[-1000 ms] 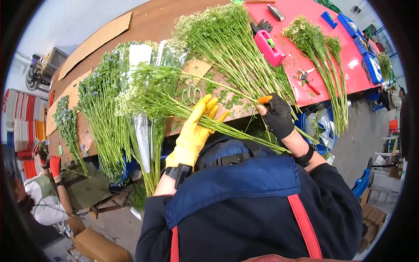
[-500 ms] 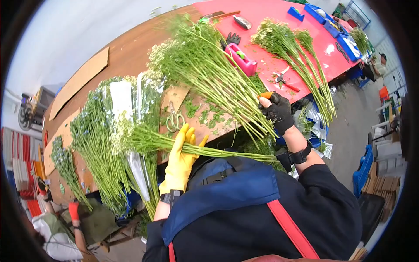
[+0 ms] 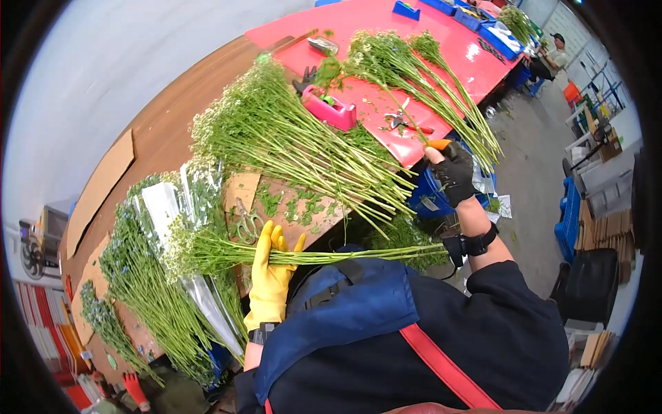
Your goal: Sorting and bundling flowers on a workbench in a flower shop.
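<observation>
My left hand (image 3: 267,286), in a yellow rubber glove, is closed around a thin bunch of green flower stems (image 3: 358,257). The bunch lies level across my front, its small pale blossoms to the left. My right hand (image 3: 454,174) wears a black glove with bare fingertips and an orange finger cover. Its thumb and finger pinch a single leafy flower stem (image 3: 412,124), whose top reaches up and left. Between the hands and the far side of the table spreads a large pile of flower stems (image 3: 296,141). Scissors (image 3: 248,224) lie beside my left hand.
Red-handled pruning shears (image 3: 407,124) and a pink tape dispenser (image 3: 329,109) sit on the pink tabletop (image 3: 296,58). More cut flowers (image 3: 414,69) lie right. Blue-flowered bunches (image 3: 148,265) rest left. A blue crate (image 3: 431,196) stands below the table edge. Others work nearby.
My right hand has drawn a single stem away from the large pile, up and to the right. My left hand keeps its bunch. The whole view has shifted.
</observation>
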The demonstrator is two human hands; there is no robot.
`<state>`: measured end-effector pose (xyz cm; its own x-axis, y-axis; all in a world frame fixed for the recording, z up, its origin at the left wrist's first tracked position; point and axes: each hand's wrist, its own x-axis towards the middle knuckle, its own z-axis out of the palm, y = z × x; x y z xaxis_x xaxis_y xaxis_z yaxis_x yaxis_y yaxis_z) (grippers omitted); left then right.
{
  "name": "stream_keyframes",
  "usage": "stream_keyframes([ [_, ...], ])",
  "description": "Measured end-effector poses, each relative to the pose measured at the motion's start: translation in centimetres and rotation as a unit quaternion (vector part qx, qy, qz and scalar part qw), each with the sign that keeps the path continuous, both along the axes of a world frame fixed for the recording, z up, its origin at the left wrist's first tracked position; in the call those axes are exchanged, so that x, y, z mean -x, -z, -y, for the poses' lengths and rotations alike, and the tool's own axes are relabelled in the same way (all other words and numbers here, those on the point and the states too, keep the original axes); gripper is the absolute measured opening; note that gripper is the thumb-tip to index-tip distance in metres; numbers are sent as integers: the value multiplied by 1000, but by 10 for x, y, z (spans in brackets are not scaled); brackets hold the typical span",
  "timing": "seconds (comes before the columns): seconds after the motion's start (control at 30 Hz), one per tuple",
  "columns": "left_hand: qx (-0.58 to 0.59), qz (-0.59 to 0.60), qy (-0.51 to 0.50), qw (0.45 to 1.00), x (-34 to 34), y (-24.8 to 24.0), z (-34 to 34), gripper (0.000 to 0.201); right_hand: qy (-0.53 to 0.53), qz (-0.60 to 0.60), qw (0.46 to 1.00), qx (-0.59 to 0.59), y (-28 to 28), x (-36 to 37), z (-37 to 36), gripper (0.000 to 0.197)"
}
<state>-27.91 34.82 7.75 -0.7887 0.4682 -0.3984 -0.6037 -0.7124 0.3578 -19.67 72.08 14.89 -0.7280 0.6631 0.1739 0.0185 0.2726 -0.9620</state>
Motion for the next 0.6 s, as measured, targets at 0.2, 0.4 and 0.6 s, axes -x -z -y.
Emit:
stream_keyframes([
  [0.2, -21, 7, 32, 999, 10, 0, -17, 29, 95, 46, 988, -114, 12, -34, -30, 21],
  [0.4, 44, -58, 61, 995, 6, -20, -39, 28, 146, 72, 984, -78, 26, -66, -32, 22],
  [0.6, 26, 2, 81, 996, 14, -15, -49, 28, 163, 45, 980, -105, 19, -86, -38, 21],
])
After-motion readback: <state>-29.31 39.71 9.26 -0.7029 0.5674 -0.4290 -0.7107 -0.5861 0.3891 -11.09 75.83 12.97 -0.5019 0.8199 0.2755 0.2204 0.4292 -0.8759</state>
